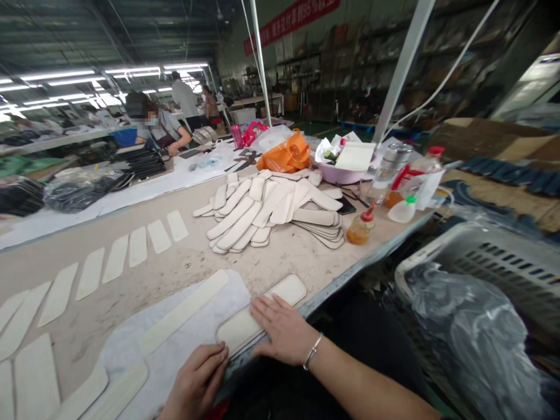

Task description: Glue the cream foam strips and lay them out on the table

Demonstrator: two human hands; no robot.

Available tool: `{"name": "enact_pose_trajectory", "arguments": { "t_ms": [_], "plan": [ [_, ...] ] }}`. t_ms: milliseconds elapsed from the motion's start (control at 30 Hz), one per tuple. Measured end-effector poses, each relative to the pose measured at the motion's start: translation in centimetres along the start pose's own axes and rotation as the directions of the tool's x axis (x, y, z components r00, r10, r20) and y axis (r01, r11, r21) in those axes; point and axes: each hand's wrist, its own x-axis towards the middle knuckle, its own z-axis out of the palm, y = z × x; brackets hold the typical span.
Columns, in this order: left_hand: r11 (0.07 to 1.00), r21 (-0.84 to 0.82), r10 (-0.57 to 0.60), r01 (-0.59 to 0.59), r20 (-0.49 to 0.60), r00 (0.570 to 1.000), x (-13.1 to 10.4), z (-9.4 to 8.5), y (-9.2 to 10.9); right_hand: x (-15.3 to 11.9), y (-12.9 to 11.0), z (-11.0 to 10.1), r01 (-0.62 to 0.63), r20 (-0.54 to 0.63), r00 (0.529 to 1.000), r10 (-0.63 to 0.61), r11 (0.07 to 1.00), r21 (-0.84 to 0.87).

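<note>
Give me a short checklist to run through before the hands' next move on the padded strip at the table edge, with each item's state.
1. Right hand flat on the padded strip: ok.
2. Left hand at the strip's near end: ok, fingertips touch it.
3. Strip fully on the table: cannot tell; it lies right along the front edge.
4. Strip lies on the white sheet: not ok, only partly.
5. Pile of strips apart from the hands: ok.
6. Small bottle upright, away from the work: ok.

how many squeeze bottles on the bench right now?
2, both at the bench's right end: an amber squeeze bottle with red cap by the pile of white strips, and a clear one with green cap just right. Clutter may hide others.
</note>
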Motion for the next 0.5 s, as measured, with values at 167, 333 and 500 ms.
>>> {"name": "enact_pose_trajectory", "arguments": {
  "t_ms": [167,333,500],
  "plan": [
    [1.000,0.004,-0.018,0.018,-0.034,0.999,0.3,0.1,0.3,-1.8,5.8,-2.6,-0.392,-0.043,0.919,0.392,0.898,-0.200],
    [0.999,0.008,-0.046,0.046,-0.009,0.999,0.2,-0.9,0.9,-2.2,6.9,-2.7,-0.454,-0.097,0.890,0.445,0.845,-0.283],
    [0.979,0.007,-0.201,0.203,-0.096,0.975,0.1,-2.2,1.4,-2.1,7.1,-1.7,-0.467,-0.123,0.884,0.451,0.861,-0.202]
  ]
}}
